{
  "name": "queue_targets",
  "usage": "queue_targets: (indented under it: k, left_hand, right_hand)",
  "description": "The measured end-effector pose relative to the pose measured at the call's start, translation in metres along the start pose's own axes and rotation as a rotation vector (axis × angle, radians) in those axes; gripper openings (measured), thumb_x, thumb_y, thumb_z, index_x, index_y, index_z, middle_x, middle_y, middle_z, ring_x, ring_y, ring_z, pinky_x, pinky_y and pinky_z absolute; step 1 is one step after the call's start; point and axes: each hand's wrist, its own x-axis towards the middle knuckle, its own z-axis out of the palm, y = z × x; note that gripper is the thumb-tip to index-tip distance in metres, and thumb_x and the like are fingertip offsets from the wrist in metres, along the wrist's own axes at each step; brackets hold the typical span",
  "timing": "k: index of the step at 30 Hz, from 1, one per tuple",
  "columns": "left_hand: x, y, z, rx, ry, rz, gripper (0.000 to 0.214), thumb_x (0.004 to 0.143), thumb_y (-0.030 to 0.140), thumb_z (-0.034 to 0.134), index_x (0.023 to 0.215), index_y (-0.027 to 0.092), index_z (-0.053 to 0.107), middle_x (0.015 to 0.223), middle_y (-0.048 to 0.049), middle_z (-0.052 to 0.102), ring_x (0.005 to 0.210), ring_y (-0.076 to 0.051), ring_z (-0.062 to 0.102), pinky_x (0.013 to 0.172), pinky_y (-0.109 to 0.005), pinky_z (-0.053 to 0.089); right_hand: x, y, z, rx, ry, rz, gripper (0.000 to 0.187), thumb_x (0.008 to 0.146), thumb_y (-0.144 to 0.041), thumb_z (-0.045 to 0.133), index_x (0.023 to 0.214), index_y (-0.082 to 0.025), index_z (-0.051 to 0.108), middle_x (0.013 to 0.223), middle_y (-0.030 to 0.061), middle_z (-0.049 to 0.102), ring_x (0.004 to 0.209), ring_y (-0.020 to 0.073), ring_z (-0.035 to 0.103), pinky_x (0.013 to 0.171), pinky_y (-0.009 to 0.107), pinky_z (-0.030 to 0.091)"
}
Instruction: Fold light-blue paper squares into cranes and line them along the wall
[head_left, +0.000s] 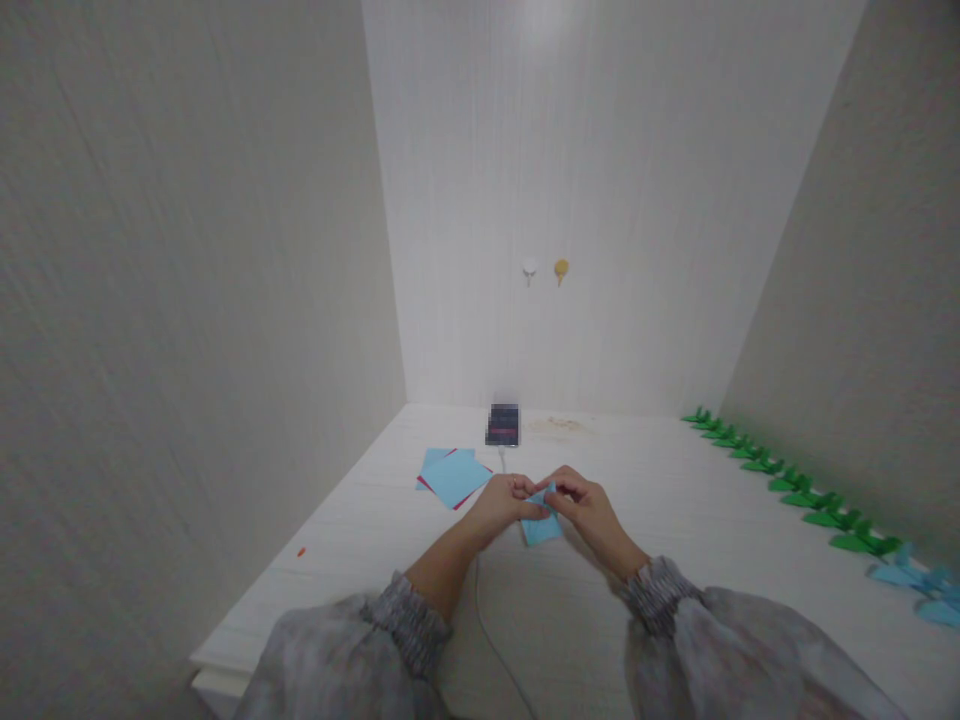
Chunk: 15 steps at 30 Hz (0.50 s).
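Both of my hands meet over the middle of the white table (360, 560), pinching one small light blue folded paper (541, 527). My left hand (504, 507) grips its left side with fingers closed. My right hand (583, 507) grips its upper right edge, fingers also closed. The paper's lower corner hangs free just above the table.
A small stack of blue and red paper sheets (451, 477) lies behind my left hand. A phone (503, 425) with a white cable (487, 620) stands at the back. Several green folded paper pieces (795, 490) and blue ones (919, 577) line the right wall. Two wall hooks (545, 270) hang ahead.
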Motion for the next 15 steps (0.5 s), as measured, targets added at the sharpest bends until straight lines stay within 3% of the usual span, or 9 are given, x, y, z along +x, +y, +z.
queue_targets:
  k: [10, 15]
  left_hand:
    - [-0.0008, -0.0005, -0.0013, 0.091, -0.043, -0.005, 0.029, 0.04, 0.02, 0.071, 0.064, 0.012, 0.057, 0.06, 0.0012, 0.056, 0.053, -0.009, 0.049, 0.054, -0.021, 0.036]
    - [-0.002, 0.002, -0.0003, 0.074, -0.08, -0.009, 0.028, 0.042, 0.019, 0.07, 0.067, 0.012, 0.059, 0.064, -0.0008, 0.059, 0.056, -0.01, 0.051, 0.057, -0.023, 0.038]
  right_hand:
    - [-0.002, 0.0054, -0.0004, 0.202, -0.008, 0.113, 0.011, 0.064, -0.022, 0.053, 0.066, -0.017, 0.063, 0.066, 0.0004, 0.055, 0.065, 0.0132, 0.048, 0.06, 0.024, 0.037]
    - [-0.0032, 0.009, 0.0002, 0.288, 0.063, 0.116, 0.008, 0.062, -0.02, 0.055, 0.064, -0.017, 0.063, 0.063, -0.0013, 0.054, 0.066, 0.0129, 0.048, 0.063, 0.025, 0.035]
